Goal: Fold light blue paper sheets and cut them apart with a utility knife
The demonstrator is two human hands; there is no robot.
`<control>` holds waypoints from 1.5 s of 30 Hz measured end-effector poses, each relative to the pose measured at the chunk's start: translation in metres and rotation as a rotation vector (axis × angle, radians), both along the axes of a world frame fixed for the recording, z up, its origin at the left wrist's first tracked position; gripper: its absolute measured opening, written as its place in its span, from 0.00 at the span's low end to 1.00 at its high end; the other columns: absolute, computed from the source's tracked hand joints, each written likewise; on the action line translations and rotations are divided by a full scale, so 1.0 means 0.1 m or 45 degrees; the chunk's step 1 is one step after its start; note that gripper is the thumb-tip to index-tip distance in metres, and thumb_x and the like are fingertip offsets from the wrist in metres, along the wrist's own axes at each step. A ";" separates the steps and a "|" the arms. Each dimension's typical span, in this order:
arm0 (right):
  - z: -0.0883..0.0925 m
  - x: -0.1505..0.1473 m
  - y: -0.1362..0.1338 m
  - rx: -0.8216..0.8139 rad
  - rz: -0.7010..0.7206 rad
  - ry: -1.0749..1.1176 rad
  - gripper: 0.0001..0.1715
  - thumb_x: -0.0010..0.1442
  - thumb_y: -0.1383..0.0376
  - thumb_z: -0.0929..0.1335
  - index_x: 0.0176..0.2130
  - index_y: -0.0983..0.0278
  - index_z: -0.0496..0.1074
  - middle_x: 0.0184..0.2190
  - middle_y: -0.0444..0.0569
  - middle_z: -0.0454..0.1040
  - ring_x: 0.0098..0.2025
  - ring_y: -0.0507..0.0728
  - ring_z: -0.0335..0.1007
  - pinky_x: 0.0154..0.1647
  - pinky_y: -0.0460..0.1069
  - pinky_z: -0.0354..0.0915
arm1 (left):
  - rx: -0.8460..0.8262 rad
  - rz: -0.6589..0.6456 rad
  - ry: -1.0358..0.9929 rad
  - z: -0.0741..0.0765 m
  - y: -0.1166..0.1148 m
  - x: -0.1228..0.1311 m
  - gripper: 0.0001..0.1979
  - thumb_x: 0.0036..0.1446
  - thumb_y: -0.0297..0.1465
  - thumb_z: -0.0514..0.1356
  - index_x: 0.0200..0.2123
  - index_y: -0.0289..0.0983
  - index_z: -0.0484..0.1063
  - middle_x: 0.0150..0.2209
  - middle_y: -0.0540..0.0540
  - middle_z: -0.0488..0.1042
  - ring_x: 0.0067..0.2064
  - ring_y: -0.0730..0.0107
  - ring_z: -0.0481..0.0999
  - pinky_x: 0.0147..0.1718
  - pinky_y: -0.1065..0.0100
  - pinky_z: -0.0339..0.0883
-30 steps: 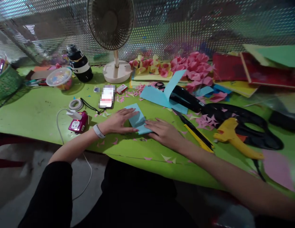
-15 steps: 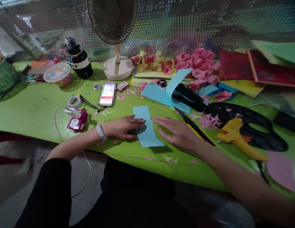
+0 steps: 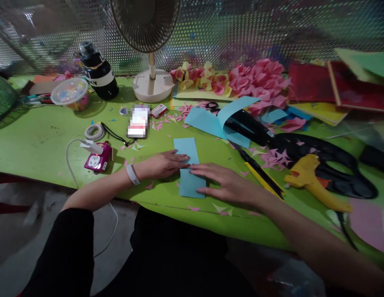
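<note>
A strip of light blue paper [image 3: 192, 187] lies on the green table, running away from me. My left hand [image 3: 165, 164] rests on its left side with fingers stretched out over the paper's middle. From the right, my right hand [image 3: 218, 181] lies on the strip with its fingers extended, its fingertips close to those of the left. Both hands are open and press on the paper without gripping it. Beyond them, more blue paper [image 3: 204, 123] with a curled-up flap lies partly over a black tool [image 3: 250, 128].
A yellow glue gun [image 3: 317, 181] and a yellow-and-black cutter [image 3: 261, 177] lie to the right. Paper scraps [image 3: 274, 159] are scattered about. A phone [image 3: 138, 121], tape roll [image 3: 94, 132], pink socket adapter [image 3: 97, 159], bottle [image 3: 100, 78] and fan [image 3: 151, 84] stand farther back and left.
My right hand has moved left onto the blue strip, from beside it. The strip's near end, which was bent to the right and raised, now lies flatter and straighter.
</note>
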State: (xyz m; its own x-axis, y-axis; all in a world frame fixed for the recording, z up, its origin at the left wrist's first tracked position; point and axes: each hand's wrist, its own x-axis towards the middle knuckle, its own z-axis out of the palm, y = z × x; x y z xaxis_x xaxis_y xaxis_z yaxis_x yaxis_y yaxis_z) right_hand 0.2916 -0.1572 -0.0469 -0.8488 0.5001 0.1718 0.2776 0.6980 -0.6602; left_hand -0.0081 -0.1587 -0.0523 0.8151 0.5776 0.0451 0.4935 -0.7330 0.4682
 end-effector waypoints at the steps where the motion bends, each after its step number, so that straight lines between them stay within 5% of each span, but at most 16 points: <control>1: -0.01 -0.01 0.01 0.000 -0.060 0.072 0.18 0.73 0.57 0.70 0.58 0.56 0.81 0.60 0.55 0.82 0.61 0.64 0.79 0.63 0.63 0.75 | -0.006 0.001 -0.006 -0.01 0.00 0.00 0.23 0.73 0.23 0.55 0.67 0.37 0.73 0.73 0.39 0.67 0.76 0.59 0.64 0.78 0.49 0.52; 4: -0.01 0.02 0.06 -0.019 -0.120 0.168 0.15 0.74 0.63 0.67 0.51 0.55 0.84 0.55 0.52 0.84 0.56 0.62 0.82 0.59 0.61 0.77 | -0.042 0.038 -0.029 -0.02 0.00 0.00 0.24 0.74 0.24 0.55 0.69 0.36 0.71 0.74 0.38 0.64 0.77 0.60 0.62 0.78 0.50 0.50; 10: 0.08 0.22 0.15 -0.128 -0.097 0.060 0.44 0.64 0.70 0.67 0.75 0.48 0.63 0.73 0.50 0.68 0.73 0.66 0.66 0.70 0.68 0.67 | -0.130 0.122 -0.139 0.02 0.00 -0.02 0.21 0.79 0.33 0.52 0.69 0.37 0.70 0.73 0.39 0.67 0.76 0.62 0.64 0.77 0.51 0.55; 13: 0.02 0.20 0.18 -0.052 -0.077 0.039 0.43 0.64 0.69 0.69 0.74 0.48 0.65 0.75 0.51 0.65 0.75 0.68 0.61 0.70 0.71 0.66 | -0.093 0.134 -0.138 0.02 0.00 -0.02 0.21 0.80 0.34 0.52 0.69 0.37 0.71 0.73 0.38 0.67 0.75 0.61 0.65 0.76 0.50 0.57; 17: -0.07 0.08 0.17 0.117 -0.081 0.181 0.23 0.71 0.68 0.67 0.59 0.52 0.81 0.62 0.52 0.80 0.65 0.64 0.75 0.64 0.68 0.73 | 0.023 0.104 0.008 0.00 0.01 -0.03 0.22 0.78 0.29 0.53 0.70 0.35 0.69 0.75 0.36 0.62 0.78 0.55 0.59 0.77 0.45 0.54; 22: -0.10 -0.01 0.07 0.015 -0.295 0.135 0.17 0.74 0.61 0.67 0.54 0.56 0.84 0.47 0.50 0.87 0.46 0.61 0.85 0.48 0.58 0.80 | 0.116 0.174 0.033 0.03 -0.04 -0.06 0.27 0.74 0.35 0.59 0.73 0.35 0.65 0.74 0.35 0.64 0.77 0.51 0.62 0.76 0.42 0.53; 25: -0.13 -0.07 0.04 -0.078 -0.494 0.092 0.21 0.73 0.53 0.69 0.56 0.60 0.82 0.45 0.52 0.87 0.41 0.63 0.84 0.42 0.58 0.80 | 0.183 0.272 -0.099 0.08 -0.12 -0.07 0.35 0.71 0.43 0.62 0.74 0.34 0.60 0.70 0.33 0.71 0.70 0.51 0.73 0.73 0.41 0.60; 30: -0.21 -0.14 0.05 -0.067 -0.694 0.038 0.32 0.71 0.46 0.68 0.63 0.63 0.76 0.38 0.54 0.84 0.38 0.65 0.81 0.39 0.61 0.77 | 0.563 0.296 -0.215 0.13 -0.29 0.01 0.30 0.73 0.40 0.60 0.73 0.39 0.61 0.69 0.36 0.72 0.72 0.54 0.71 0.75 0.41 0.56; 39: -0.21 -0.13 0.03 -0.011 -0.682 0.070 0.41 0.69 0.54 0.67 0.75 0.61 0.59 0.50 0.58 0.82 0.52 0.69 0.79 0.53 0.68 0.75 | 0.309 0.015 0.275 0.03 -0.50 0.20 0.47 0.74 0.60 0.46 0.80 0.32 0.46 0.79 0.32 0.50 0.80 0.51 0.53 0.79 0.49 0.41; 45: -0.20 -0.06 0.05 0.071 -0.613 0.022 0.33 0.73 0.59 0.62 0.73 0.60 0.63 0.62 0.60 0.78 0.64 0.70 0.73 0.62 0.70 0.71 | 0.307 -0.067 0.309 0.06 -0.44 0.22 0.45 0.74 0.59 0.46 0.80 0.34 0.49 0.80 0.35 0.48 0.81 0.52 0.48 0.79 0.48 0.38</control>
